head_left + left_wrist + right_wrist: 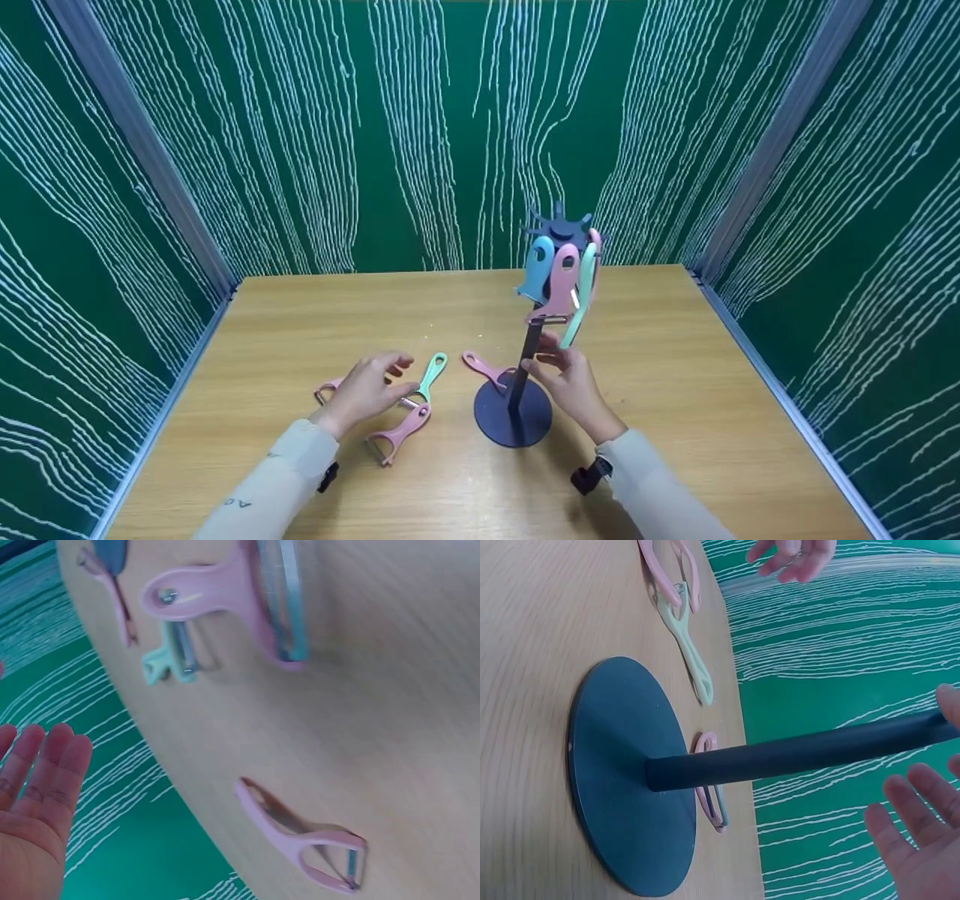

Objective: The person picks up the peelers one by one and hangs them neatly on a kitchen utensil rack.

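Though apparently half hung, to be listed as four visible peelers [561, 294] on the stand [493, 421] and four loose ones [409, 427] on the tabletop [337, 315], with left hand [367, 386] relaxed, empty near these, right hand [570, 376] loose-fingered at the pole [519, 388] in uncertain contact.

Soft shadows mark the bright tabletop [360, 307]; the left-wrist view blurs.
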A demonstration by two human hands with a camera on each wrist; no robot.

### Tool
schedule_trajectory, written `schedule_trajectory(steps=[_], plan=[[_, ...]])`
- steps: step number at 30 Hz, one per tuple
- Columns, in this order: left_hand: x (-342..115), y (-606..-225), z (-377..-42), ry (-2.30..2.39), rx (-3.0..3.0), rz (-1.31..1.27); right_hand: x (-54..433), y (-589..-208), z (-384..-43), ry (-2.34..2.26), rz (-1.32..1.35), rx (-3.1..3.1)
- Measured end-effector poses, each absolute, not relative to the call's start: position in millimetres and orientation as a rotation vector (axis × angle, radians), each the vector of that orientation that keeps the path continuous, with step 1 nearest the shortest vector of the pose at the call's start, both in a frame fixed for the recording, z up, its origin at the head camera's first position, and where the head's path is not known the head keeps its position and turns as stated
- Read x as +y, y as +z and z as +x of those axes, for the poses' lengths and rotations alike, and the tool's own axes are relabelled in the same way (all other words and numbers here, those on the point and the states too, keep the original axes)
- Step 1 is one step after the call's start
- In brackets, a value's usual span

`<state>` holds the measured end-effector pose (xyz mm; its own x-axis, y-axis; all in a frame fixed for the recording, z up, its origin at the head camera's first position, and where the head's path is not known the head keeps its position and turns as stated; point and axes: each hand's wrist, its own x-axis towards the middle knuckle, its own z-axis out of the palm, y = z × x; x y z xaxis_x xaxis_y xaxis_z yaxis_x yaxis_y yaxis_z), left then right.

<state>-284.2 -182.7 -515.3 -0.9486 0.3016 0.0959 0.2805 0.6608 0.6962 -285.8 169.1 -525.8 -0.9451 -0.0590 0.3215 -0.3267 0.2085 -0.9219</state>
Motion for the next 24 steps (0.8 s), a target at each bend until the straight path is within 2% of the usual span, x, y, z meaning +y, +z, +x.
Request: schedule_trajectory(steps=[16,24], plan=[[-196.2,-541.0,-270.1,0.906,2.869,0.630,163.4,-528.4,-288.6,1.759,0.380,-2.373],[-198.2,-550.4,-265.4,0.884,2.795,0.559,164.7,-528.7,-289.4,1.720,0.442,-2.370]])
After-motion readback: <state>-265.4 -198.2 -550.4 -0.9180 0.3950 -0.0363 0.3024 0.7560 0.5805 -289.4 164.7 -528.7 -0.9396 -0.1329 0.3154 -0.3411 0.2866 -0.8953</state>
